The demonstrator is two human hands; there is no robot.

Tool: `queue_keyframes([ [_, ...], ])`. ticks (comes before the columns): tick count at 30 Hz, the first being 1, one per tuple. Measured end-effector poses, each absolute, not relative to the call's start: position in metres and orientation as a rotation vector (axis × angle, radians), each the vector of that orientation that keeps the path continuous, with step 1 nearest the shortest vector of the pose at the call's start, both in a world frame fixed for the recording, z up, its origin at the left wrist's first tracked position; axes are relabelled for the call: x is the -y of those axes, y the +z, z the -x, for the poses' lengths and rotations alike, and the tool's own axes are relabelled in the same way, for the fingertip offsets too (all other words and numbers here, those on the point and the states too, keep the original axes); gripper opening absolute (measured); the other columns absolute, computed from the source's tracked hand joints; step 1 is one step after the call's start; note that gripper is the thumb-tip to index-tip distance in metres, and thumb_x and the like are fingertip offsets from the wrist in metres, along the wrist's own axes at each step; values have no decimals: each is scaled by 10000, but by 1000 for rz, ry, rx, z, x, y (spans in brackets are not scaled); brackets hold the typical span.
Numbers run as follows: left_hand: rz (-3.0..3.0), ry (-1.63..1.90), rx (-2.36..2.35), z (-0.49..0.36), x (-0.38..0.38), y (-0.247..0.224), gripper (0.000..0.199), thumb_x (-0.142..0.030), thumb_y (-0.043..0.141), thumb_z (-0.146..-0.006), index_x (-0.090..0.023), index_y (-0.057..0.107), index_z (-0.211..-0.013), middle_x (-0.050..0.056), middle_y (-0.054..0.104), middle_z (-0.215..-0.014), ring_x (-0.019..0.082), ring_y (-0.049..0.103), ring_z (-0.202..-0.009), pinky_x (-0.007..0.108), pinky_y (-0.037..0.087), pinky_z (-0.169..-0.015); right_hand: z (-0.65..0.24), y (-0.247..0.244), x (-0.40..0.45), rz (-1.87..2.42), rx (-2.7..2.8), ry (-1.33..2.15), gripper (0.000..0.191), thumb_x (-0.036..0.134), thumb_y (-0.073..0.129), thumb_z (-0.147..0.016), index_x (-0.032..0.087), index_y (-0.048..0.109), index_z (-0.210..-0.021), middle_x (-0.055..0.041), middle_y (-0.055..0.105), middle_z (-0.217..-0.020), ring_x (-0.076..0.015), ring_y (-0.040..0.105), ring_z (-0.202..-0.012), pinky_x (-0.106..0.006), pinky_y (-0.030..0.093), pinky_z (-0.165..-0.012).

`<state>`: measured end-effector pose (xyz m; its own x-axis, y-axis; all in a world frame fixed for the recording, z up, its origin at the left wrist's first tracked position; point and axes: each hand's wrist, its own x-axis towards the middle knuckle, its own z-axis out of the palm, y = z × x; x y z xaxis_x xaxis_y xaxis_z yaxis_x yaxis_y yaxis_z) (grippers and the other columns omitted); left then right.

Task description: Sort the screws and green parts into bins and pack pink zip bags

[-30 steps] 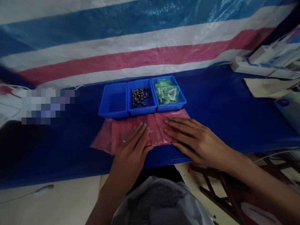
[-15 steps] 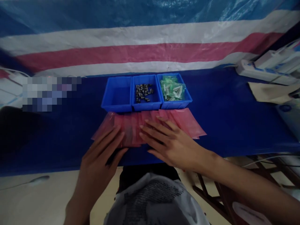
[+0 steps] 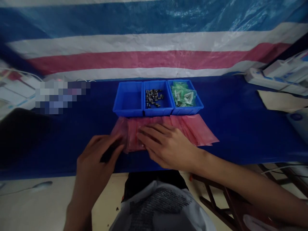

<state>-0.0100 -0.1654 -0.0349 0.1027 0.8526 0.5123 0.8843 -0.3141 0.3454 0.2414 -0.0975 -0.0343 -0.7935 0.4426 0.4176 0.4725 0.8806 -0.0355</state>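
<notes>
A row of overlapping pink plastic bags (image 3: 202,130) lies along the front of three blue bins. At the left end of the row, my left hand (image 3: 96,155) has its thumb and fingertips closing on the edge of the leftmost bag (image 3: 123,128); the exact grip is partly hidden. My right hand (image 3: 168,146) rests palm down over the middle of the row, fingers slightly bent and lying on the bags. Small dark metal fittings (image 3: 154,96) sit in the middle bin (image 3: 158,111). Green-tinted packets with pale parts (image 3: 184,96) fill the right bin (image 3: 189,110).
The left bin (image 3: 128,113) shows bare blue inside. White power strips (image 3: 269,81) and a piece of beige card (image 3: 284,99) lie at the right on the blue tabletop (image 3: 238,128). A dark object (image 3: 21,134) is at the left. Behind hangs a striped sheet (image 3: 154,41).
My left hand has drawn back from lying on the bags to the row's left end, fingers curling in. My right hand's fingers have bent and drawn together. The view has shifted slightly.
</notes>
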Motion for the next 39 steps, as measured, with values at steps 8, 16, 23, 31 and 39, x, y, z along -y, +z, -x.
queue_keyframes([
  [8,2324,-986,1825,5,165,-46,274,-421,582,-1121,-258,770,-1234,35,825,-1045,244,763,-945,414,647,-934,-236,-39,93,629,2532,-124,355,115,510,-1087,59,714,-1372,-149,804,-1375,-265,773,-1232,-376,694,-873],
  [16,2301,-1069,2076,-19,154,-39,405,-445,594,-1048,-263,709,-1391,34,821,-998,255,800,-874,378,653,-783,-237,-32,100,692,2532,-153,601,77,480,-973,112,615,-1558,-196,624,-1632,-282,772,-1243,-306,662,-623],
  [23,2037,-1404,2254,-16,156,-38,283,-457,711,-978,-340,774,-1228,-47,806,-913,179,805,-825,295,650,-809,-233,-39,103,646,2552,-103,412,210,537,-1076,131,730,-1430,-168,718,-1525,-336,674,-1400,-460,659,-1027],
  [31,2156,-1187,2077,26,155,-39,477,-713,642,-1031,-388,737,-1367,-6,825,-1192,219,812,-979,353,676,-913,-211,-45,99,723,2680,-132,417,308,517,-1156,86,692,-1463,-176,711,-1529,-341,661,-1417,-493,585,-1146],
  [39,2292,-931,1789,37,158,-52,484,-646,559,-1098,-333,693,-1442,18,815,-1041,221,757,-866,335,666,-756,-203,-52,98,699,2702,-140,446,326,525,-1158,88,669,-1507,-161,688,-1566,-359,634,-1456,-548,579,-1171],
])
